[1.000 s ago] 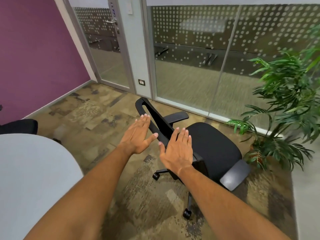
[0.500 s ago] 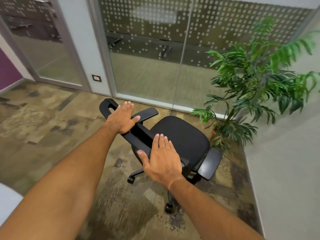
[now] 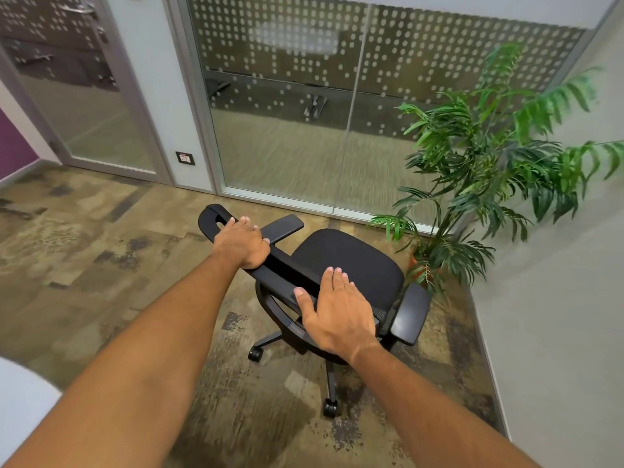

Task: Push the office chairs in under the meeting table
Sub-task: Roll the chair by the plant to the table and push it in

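A black office chair (image 3: 351, 261) on castors stands on the patterned carpet, its seat facing away from me toward the glass wall. My left hand (image 3: 241, 244) is closed over the top edge of its backrest (image 3: 280, 265), near the left end. My right hand (image 3: 337, 314) hovers flat over the backrest's right part, fingers spread; whether it touches is unclear. Only a pale corner of the meeting table (image 3: 20, 403) shows at the lower left edge, behind the chair.
A tall potted plant (image 3: 486, 163) stands close to the chair's right, in the corner by a grey wall (image 3: 567, 282). A frosted-dot glass partition (image 3: 304, 113) and a glass door (image 3: 77, 96) run along the far side. Carpet lies to the left.
My view has swung right, so the table has slid nearly out of frame. My left hand has come down and closed on the backrest top; my right hand has moved over its right part.
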The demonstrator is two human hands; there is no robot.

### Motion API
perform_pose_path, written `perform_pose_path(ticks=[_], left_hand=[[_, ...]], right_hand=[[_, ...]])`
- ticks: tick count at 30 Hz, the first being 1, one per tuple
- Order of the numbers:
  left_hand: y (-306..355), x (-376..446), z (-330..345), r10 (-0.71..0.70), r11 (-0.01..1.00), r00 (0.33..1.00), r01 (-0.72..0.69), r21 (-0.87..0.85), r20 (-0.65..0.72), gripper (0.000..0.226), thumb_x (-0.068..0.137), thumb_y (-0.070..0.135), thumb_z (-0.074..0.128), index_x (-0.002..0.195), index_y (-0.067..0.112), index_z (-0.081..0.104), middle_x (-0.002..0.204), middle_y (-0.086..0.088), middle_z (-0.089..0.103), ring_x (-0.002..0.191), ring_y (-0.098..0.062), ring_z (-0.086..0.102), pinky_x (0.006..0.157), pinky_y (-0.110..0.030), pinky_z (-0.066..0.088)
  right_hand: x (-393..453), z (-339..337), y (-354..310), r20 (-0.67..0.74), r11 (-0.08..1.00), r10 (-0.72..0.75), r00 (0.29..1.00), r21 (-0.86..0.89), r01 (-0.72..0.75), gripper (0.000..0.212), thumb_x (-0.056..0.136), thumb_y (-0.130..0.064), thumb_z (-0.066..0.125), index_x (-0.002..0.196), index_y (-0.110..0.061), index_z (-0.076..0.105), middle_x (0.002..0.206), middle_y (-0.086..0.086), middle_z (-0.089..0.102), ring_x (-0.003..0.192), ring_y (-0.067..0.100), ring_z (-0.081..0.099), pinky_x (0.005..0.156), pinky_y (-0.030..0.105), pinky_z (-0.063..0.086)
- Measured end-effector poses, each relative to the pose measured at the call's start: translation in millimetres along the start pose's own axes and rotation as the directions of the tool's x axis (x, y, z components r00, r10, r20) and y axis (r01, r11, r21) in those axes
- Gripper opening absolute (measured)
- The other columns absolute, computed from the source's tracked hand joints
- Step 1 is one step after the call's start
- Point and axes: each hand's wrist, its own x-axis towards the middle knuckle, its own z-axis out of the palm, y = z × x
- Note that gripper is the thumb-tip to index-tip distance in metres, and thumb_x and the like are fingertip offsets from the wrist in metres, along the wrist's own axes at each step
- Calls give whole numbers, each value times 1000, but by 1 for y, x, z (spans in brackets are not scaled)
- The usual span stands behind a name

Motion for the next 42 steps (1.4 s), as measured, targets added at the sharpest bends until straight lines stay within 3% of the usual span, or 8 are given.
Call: perform_pose_path(ticks=[11,23,28,35,37,42], left_hand=[[43,-67,16,-114,994,994,114,-1,3,65,101,42,15,149,-2,23,157,-24,19,148,-31,12,121,-44,6],[111,-176,44,-329,940,944,329,-89,17,64,101,42,17,145,-2,32,153,-24,29,145,-31,18,119,-45,10],[154,-217,53,-410,904,911,412,-109,43,67,100,45,16,148,-1,27,154,-23,26,146,-30,15,119,-45,8],[195,-270,71,-448,881,892,453,-135,65,75,99,55,12,152,3,18,160,-20,14,149,-28,6,121,-44,4],[201,-287,76,-460,876,886,463,-138,52,77,98,59,11,151,4,22,160,-21,16,149,-29,8,120,-44,8],[214,-328,90,-489,865,872,483,-137,-7,77,96,61,14,134,4,49,143,-21,45,136,-31,36,112,-44,24]], right_hand=[[-36,-7,31,47,995,86,995,-55,-83,89,95,-66,12,150,3,23,157,22,28,145,32,26,118,42,25],[-104,-13,100,86,980,-160,983,-108,168,91,94,-68,12,149,4,27,156,23,30,144,32,28,116,42,28],[-124,-22,139,81,948,-273,959,-145,282,89,94,-68,15,142,2,40,151,20,40,137,31,40,107,41,38],[-148,-34,171,134,924,-314,940,-184,335,85,93,-70,16,129,-4,56,144,18,49,121,33,54,91,41,46],[-159,-36,173,147,918,-323,935,-192,348,87,92,-71,14,127,-4,58,142,18,51,119,33,56,89,41,47],[-189,-31,176,142,902,-352,925,-213,376,88,91,-73,12,123,-6,60,139,16,53,115,31,57,84,40,47]])
